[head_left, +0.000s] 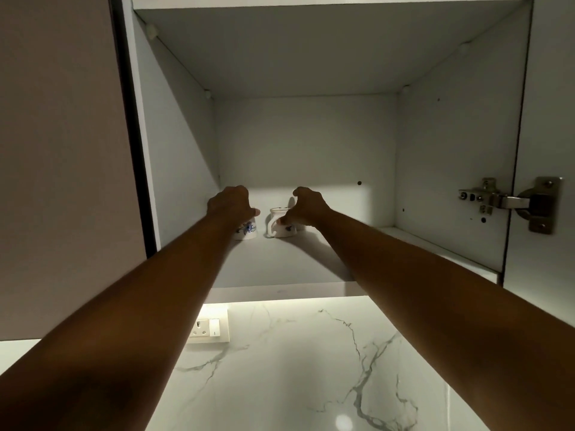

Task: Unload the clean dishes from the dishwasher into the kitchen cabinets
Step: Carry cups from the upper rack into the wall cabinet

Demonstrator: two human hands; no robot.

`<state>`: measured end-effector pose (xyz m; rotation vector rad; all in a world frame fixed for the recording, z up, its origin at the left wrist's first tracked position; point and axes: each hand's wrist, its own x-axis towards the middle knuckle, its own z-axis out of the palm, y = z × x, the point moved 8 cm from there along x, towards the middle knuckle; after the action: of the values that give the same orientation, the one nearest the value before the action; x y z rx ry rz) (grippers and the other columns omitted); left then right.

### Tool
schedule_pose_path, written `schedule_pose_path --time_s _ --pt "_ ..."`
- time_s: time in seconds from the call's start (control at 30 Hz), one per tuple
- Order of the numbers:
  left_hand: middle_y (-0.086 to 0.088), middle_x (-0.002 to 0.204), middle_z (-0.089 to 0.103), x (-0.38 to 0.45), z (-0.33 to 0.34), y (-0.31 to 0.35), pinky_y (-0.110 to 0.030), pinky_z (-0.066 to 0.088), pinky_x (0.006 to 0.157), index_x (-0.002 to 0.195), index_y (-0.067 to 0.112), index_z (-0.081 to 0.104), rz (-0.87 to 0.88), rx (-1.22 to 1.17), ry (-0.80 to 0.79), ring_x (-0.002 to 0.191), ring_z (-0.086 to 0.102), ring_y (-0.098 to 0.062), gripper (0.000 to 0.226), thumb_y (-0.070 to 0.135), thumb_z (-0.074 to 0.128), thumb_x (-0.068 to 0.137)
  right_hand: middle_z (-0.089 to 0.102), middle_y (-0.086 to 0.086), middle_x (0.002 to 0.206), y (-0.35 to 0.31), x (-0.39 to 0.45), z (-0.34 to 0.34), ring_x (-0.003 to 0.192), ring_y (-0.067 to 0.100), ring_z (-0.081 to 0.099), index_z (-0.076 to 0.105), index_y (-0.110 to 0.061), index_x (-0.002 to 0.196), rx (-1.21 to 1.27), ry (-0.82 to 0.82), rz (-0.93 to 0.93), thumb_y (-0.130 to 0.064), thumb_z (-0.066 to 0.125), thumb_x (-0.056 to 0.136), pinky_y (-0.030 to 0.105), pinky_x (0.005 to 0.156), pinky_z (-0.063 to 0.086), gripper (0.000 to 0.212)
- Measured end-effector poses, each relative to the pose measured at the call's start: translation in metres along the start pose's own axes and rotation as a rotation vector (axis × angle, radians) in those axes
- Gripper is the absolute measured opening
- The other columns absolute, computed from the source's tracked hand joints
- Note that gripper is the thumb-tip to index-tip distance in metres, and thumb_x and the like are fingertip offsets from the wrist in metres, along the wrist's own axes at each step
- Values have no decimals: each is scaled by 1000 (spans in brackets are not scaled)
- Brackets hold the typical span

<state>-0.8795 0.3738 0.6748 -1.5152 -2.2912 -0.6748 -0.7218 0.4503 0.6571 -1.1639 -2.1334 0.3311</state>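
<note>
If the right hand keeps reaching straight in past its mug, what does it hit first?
Probably the cabinet's back wall. The right hand is over the right mug, and nothing else shows on the shelf behind it, though the hand hides part of that space.

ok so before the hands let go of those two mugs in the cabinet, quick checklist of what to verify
1. White blue-flowered mug on the left sits on the white cabinet shelf: ok.
2. White handled mug on the right stands upright on the shelf: ok.
3. Gap between the two mugs: ok, they stand apart.
4. Left hand grip: cannot tell, the hand covers the mug's top.
5. Right hand grip: ok, the fingers curl round the mug.
6. Mugs back from the shelf's front edge: ok.
</note>
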Motion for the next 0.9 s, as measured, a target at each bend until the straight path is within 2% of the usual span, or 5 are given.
schedule_pose_path --time_s 0.17,0.33,0.47,0.7,0.9 --pt "-12 142 46 -18 -25 20 -44 40 101 139 17 47 38 -6 77 130 46 -32 64 56 59 89 55 10 136 -4 -18 -32 121 27 55 48 -12 139 -12 59 -25 -30 82 77 37 99 49 74" --pt "-13 140 45 -58 -44 42 -43 44 98 139 16 46 100 -100 176 127 46 -32 58 43 63 90 57 12 133 -18 -54 -61 119 31 58 41 -16 143 -147 149 -111 -44 79 79 38 93 49 80" --pt "-11 139 45 -96 -59 51 -43 45 97 141 19 44 127 -112 204 126 47 -30 60 45 64 90 58 13 132 -29 -86 -73 120 33 57 37 -16 146 -209 201 -175 -51 75 82 38 91 47 82" --pt "-8 142 47 -158 -80 55 -47 34 103 139 23 45 147 -62 243 127 48 -29 56 46 62 91 66 10 117 -57 -154 -96 108 30 63 35 -21 146 -416 398 -392 -57 66 86 36 79 48 76" --pt "-6 140 50 -213 -91 51 -45 35 100 137 26 48 203 -82 211 125 50 -28 56 49 64 88 64 7 126 -50 -224 -119 116 28 60 36 -23 146 -452 385 -314 -63 63 84 38 87 48 78"
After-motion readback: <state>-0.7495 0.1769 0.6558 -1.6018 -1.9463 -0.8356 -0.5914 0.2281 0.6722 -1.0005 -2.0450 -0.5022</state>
